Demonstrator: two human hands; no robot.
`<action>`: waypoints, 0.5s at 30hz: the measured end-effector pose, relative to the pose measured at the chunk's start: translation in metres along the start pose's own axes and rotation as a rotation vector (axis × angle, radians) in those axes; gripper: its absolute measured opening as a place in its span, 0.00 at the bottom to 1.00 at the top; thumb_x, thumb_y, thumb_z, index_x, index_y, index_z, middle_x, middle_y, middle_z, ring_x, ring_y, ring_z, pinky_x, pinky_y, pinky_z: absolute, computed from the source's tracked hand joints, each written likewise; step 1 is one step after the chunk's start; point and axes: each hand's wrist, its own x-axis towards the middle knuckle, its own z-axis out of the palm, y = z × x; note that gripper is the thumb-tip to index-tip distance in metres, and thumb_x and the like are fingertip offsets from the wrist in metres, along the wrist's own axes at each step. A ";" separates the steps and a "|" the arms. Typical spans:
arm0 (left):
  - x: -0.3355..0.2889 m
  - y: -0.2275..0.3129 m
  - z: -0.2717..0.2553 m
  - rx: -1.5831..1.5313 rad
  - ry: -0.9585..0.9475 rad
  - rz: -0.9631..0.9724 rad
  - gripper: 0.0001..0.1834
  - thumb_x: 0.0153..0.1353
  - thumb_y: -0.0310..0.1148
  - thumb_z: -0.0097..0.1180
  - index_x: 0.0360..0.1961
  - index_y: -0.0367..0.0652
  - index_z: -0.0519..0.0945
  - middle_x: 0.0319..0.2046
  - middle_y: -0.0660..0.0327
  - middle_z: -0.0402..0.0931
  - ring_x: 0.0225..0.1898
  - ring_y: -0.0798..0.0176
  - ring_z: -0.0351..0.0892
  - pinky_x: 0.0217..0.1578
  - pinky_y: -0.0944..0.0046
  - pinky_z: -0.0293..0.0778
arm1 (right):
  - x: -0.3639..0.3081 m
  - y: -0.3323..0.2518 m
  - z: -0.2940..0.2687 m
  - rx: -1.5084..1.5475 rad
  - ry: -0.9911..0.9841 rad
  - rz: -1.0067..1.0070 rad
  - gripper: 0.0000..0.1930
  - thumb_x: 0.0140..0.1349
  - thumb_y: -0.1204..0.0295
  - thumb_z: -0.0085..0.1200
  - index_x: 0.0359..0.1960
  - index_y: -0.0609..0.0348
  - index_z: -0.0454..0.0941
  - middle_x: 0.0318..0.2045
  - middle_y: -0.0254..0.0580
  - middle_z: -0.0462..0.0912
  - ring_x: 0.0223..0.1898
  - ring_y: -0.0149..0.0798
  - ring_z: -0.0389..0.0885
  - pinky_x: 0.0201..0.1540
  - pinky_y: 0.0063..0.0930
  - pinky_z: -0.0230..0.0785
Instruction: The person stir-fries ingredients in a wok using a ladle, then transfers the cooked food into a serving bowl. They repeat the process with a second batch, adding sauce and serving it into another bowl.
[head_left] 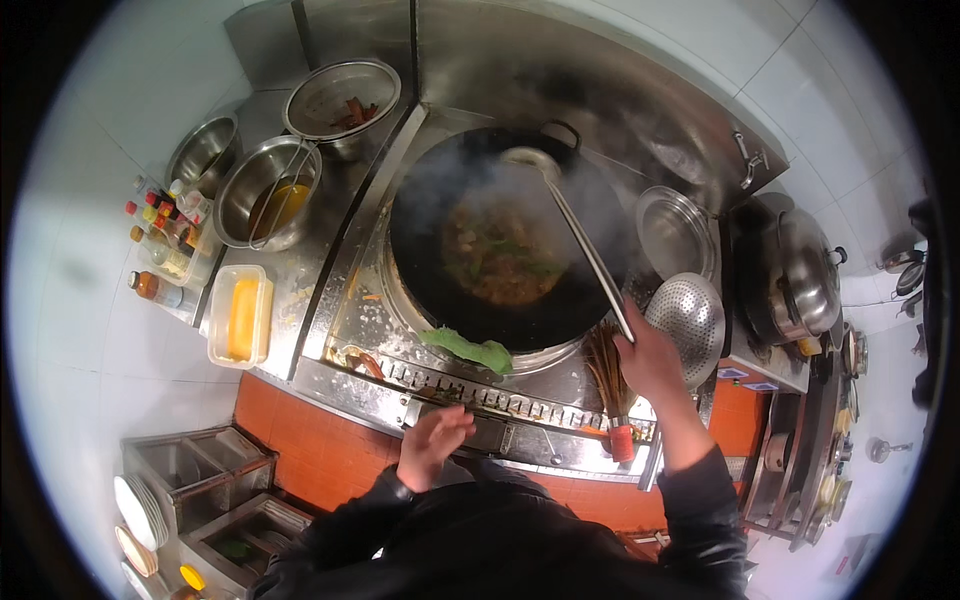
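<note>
My right hand (655, 352) is wrapped round the long handle of a metal ladle (588, 240). The ladle's bowl rests near the far inner side of a large black wok (425, 235). Steam drifts over the food (500, 255) in the wok, a brown mix with green pieces. In front of my body, my left hand (437, 440) hovers with bent fingers apart and nothing in it. A green cloth (466, 350) lies against the wok's near rim. Below the right hand, a bamboo wok brush (607, 385) with a red-wrapped end lies by the drain.
Left of the wok stand a strainer bowl (300, 105) with reddish-brown pieces, a steel bowl (232, 215) of yellow liquid, a plastic tub (262, 345) and bottles (160, 225). On the right are a perforated skimmer (688, 325), a round metal pan (675, 230) and a lidded pot (808, 270).
</note>
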 end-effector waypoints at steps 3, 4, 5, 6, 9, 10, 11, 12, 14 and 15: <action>-0.030 -0.032 -0.020 0.200 -0.027 0.034 0.20 0.65 0.27 0.58 0.57 0.31 0.73 0.47 0.55 0.80 0.47 0.65 0.80 0.49 0.67 0.75 | 0.034 -0.013 0.015 -0.130 -0.023 0.000 0.32 0.64 0.66 0.53 0.70 0.48 0.60 0.36 0.56 0.83 0.39 0.60 0.82 0.44 0.52 0.74; -0.038 -0.044 -0.029 0.251 -0.013 0.039 0.19 0.64 0.26 0.58 0.55 0.31 0.75 0.46 0.56 0.81 0.46 0.66 0.80 0.48 0.67 0.75 | 0.039 -0.016 0.019 -0.168 -0.021 -0.015 0.32 0.64 0.66 0.53 0.71 0.47 0.59 0.36 0.56 0.83 0.39 0.60 0.82 0.44 0.52 0.74; -0.044 -0.055 -0.039 0.298 0.008 0.029 0.17 0.64 0.26 0.59 0.53 0.31 0.76 0.44 0.56 0.82 0.45 0.67 0.80 0.48 0.67 0.75 | 0.041 -0.016 0.021 -0.172 -0.071 -0.005 0.32 0.65 0.65 0.53 0.71 0.43 0.59 0.37 0.54 0.83 0.40 0.58 0.82 0.44 0.51 0.74; -0.049 -0.065 -0.052 0.315 0.038 0.029 0.16 0.63 0.26 0.59 0.52 0.32 0.77 0.43 0.57 0.82 0.45 0.68 0.80 0.47 0.67 0.75 | 0.040 -0.015 0.021 -0.216 -0.091 -0.017 0.32 0.64 0.65 0.53 0.71 0.42 0.59 0.37 0.54 0.83 0.40 0.58 0.82 0.44 0.51 0.74; -0.065 -0.098 -0.092 0.260 0.177 0.006 0.14 0.62 0.26 0.60 0.48 0.32 0.79 0.40 0.58 0.82 0.41 0.68 0.81 0.46 0.67 0.76 | 0.024 0.004 0.005 -0.307 -0.161 -0.072 0.31 0.64 0.66 0.53 0.70 0.38 0.61 0.39 0.53 0.83 0.42 0.56 0.82 0.45 0.49 0.74; -0.070 -0.110 -0.105 0.283 0.232 0.002 0.14 0.61 0.26 0.60 0.48 0.31 0.79 0.40 0.58 0.82 0.41 0.68 0.81 0.46 0.67 0.76 | 0.020 0.012 0.000 -0.290 -0.151 -0.077 0.31 0.63 0.67 0.54 0.69 0.38 0.63 0.39 0.55 0.83 0.41 0.57 0.82 0.45 0.50 0.74; -0.075 -0.120 -0.119 0.303 0.290 -0.018 0.14 0.61 0.25 0.60 0.48 0.31 0.79 0.39 0.58 0.82 0.40 0.68 0.81 0.45 0.67 0.76 | 0.015 0.021 -0.006 -0.274 -0.139 -0.080 0.31 0.63 0.68 0.55 0.69 0.39 0.64 0.40 0.56 0.82 0.40 0.58 0.81 0.46 0.51 0.73; -0.081 -0.132 -0.131 0.322 0.345 -0.040 0.14 0.61 0.25 0.60 0.47 0.30 0.79 0.39 0.58 0.82 0.40 0.67 0.81 0.45 0.67 0.76 | 0.011 0.029 -0.007 -0.265 -0.118 -0.084 0.31 0.62 0.69 0.56 0.68 0.39 0.65 0.40 0.58 0.82 0.39 0.59 0.81 0.46 0.51 0.73; -0.087 -0.154 -0.152 0.326 0.415 -0.079 0.16 0.60 0.27 0.61 0.48 0.31 0.78 0.39 0.57 0.83 0.38 0.67 0.82 0.41 0.67 0.76 | 0.007 0.038 0.002 -0.168 -0.102 -0.003 0.30 0.62 0.70 0.56 0.67 0.43 0.66 0.40 0.57 0.83 0.41 0.58 0.81 0.46 0.49 0.73; -0.090 -0.164 -0.160 0.332 0.454 -0.097 0.17 0.59 0.28 0.61 0.48 0.31 0.78 0.39 0.57 0.83 0.37 0.67 0.82 0.38 0.67 0.76 | 0.005 0.040 0.010 -0.104 -0.050 0.010 0.30 0.62 0.70 0.57 0.67 0.45 0.67 0.40 0.57 0.83 0.42 0.58 0.81 0.46 0.48 0.73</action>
